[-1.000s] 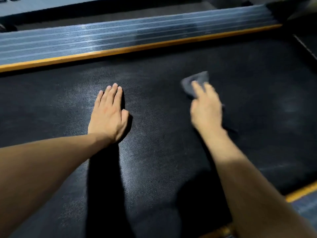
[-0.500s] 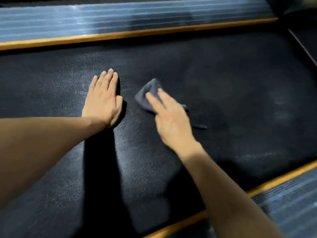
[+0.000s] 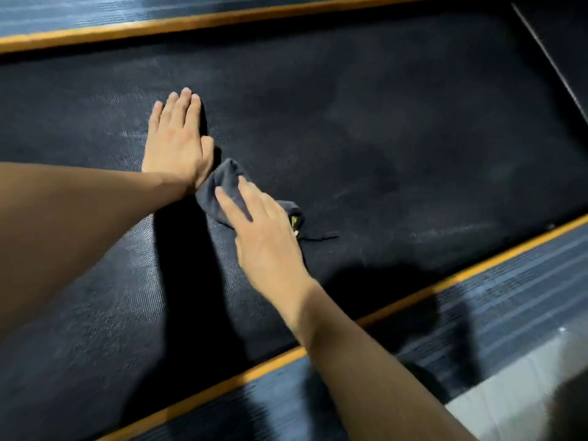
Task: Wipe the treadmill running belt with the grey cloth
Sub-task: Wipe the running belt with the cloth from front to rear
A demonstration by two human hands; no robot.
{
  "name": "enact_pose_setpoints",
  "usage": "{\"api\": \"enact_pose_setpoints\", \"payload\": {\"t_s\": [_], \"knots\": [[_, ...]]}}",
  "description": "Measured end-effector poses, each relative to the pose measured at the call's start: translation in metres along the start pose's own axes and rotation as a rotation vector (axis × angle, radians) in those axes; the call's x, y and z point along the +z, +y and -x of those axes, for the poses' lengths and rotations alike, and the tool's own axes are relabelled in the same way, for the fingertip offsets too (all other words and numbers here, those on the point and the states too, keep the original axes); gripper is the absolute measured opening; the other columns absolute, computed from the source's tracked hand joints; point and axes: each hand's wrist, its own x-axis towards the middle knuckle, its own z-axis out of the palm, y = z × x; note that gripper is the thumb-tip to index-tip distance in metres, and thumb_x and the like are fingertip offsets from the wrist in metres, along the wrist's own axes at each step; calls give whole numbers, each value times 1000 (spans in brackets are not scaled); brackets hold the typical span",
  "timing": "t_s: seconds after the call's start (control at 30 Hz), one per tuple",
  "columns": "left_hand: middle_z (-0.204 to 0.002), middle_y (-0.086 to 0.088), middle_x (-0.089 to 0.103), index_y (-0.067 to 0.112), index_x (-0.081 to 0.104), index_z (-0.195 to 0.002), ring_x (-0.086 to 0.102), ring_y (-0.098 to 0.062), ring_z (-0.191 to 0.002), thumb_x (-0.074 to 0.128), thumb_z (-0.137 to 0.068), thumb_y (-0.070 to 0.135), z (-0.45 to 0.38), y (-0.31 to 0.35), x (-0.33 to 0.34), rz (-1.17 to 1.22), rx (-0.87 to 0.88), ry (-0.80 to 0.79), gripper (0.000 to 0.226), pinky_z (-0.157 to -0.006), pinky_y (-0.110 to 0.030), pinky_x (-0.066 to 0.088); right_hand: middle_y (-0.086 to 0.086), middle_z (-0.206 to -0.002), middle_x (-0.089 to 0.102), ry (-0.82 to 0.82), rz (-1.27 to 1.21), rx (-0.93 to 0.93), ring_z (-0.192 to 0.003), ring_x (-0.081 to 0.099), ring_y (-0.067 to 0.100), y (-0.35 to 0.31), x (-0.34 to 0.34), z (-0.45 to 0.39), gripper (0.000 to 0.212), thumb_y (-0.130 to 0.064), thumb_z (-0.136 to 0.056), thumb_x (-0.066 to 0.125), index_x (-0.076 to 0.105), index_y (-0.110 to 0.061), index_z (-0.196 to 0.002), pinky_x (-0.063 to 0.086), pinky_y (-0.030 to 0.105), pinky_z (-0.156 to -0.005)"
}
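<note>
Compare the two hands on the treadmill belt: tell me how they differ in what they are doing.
The left hand lies bare and flat on the running belt; the right hand presses the grey cloth down onto it. The left hand's fingers lie close together, pointing toward the far orange edge; the right hand's fingers angle toward the left wrist. Both have straight fingers, palms down.

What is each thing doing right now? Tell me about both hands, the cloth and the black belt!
Left hand: flat on the belt, fingers straight, holding nothing.
Right hand: straight fingers pressing down on the cloth.
Grey cloth: crumpled under the right hand, its edge right next to the left wrist.
Running belt: black, with pale dusty smears in places.
</note>
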Motion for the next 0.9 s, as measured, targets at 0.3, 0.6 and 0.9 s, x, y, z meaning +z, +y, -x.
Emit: {"api": "enact_pose_setpoints", "payload": {"t_s": [0.3, 0.6, 0.9], "knots": [[-165, -17, 25, 3, 26, -155, 19, -33, -153, 29, -96, 31, 2, 5, 1, -58, -7, 19, 66, -127, -49, 9, 24, -156, 29, -8, 236, 422, -136, 39, 44, 169, -77, 41, 66, -19, -90, 47, 29, -15, -154, 36, 50, -111], [-160, -22, 32, 3, 34, -152, 30, -43, -147, 28, -98, 37, 105, 60, -4, -13, 75, -48, 65, -124, -53, 18, 29, -157, 24, -60, 105, 403, -143, 29, 43, 136, -70, 51, 68, -19, -88, 41, 29, -11, -154, 25, 43, -116], [-166, -14, 24, 10, 25, -159, 20, -34, -154, 28, -98, 35, 193, 77, 17, -42, 144, -17, 66, -127, -48, 12, 15, -164, 17, -218, -7, 51, -149, 22, 31, 84, -70, 94, 81, -10, -83, 58, 26, -23, -156, 22, 43, -121]]}}
